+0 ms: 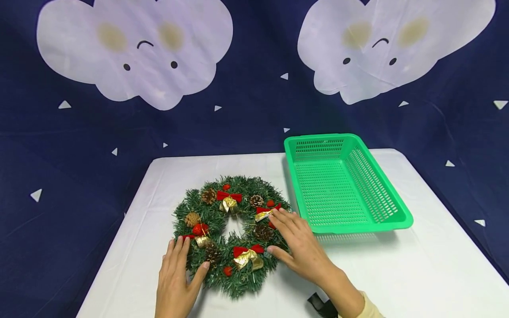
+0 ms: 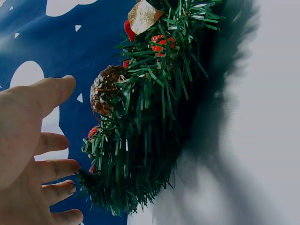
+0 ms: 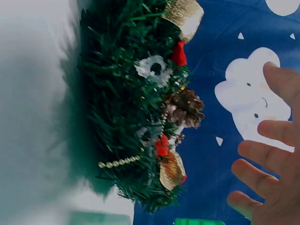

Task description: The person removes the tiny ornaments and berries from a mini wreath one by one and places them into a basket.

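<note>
Wreath [image 1: 228,247] lies between left hand [image 1: 175,280] and right hand [image 1: 300,243], the 2 apart, gripping nothing; the bow [image 1: 262,213] beside the right hand might snag if that hand drags.

This looks like a staged, curtained-off corner rather than a furnished room: a dark navy fabric backdrop [image 1: 258,88] fills the rear and both sides, printed with large white upside-down smiling clouds [image 1: 139,26] and small white triangles [image 1: 36,194], around a white cloth-covered bench [image 1: 133,251]. The building type cannot be told.
</note>
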Available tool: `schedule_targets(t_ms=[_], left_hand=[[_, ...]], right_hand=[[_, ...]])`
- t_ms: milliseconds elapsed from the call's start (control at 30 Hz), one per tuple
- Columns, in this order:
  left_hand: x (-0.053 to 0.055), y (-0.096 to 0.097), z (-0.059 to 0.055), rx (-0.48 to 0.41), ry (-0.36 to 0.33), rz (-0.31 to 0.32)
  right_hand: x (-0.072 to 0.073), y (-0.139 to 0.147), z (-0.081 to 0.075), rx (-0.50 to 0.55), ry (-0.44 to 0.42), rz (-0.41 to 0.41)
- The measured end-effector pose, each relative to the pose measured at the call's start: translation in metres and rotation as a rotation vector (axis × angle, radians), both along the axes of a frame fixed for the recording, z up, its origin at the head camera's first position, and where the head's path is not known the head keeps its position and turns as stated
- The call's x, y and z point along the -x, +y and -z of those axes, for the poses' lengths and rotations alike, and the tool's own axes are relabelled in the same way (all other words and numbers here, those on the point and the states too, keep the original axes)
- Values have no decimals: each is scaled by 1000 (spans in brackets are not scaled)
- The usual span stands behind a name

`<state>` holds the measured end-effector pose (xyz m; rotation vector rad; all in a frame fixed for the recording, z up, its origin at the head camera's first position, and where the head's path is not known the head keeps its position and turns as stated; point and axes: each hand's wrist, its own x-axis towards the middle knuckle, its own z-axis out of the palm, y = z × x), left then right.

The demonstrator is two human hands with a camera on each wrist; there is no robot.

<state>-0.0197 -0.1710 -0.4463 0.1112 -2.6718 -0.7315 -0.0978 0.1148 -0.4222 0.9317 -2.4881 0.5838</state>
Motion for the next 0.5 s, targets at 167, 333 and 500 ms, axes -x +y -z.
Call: schedule_targets(t_ms=[167,333,500], left_hand=[[1,-1,2,-19,-22,-11],[0,-2,3,-28,-32,-6],[-1,-3,5,-42,-30,8]], right_hand=[[1,-3,4,39,24,-41],[3,-6,8,69,33,-69],[4,-7,12,82,6,-86]])
